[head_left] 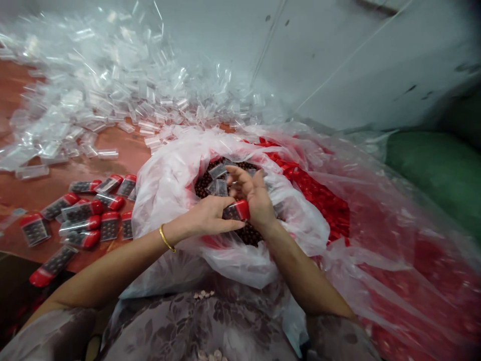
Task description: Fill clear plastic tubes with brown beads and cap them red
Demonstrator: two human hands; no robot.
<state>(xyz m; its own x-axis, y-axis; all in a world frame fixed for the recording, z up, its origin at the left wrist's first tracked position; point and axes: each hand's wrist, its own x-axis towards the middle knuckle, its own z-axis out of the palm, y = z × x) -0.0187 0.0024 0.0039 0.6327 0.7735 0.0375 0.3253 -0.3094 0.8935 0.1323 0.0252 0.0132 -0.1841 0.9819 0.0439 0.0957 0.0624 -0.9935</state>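
Observation:
My left hand (211, 216) grips a small clear plastic box (236, 211) with a red cap and dark round beads inside. The box lies on its side, its capped end pointing right. Against that cap rests the palm side of my right hand (256, 198), its fingers extended and apart, slightly blurred. Both hands are over an open white plastic bag (161, 170). Inside the bag are brown beads (251, 235) and several clear boxes without caps (218, 187), partly hidden by my hands.
Several red-capped boxes of beads (109, 225) lie on the reddish table (128, 143) at left. Behind them is a large heap of clear empty boxes (124, 75). Right of the bag, clear plastic sheeting holds red caps (319, 198). A green bulky thing (432, 170) stands far right.

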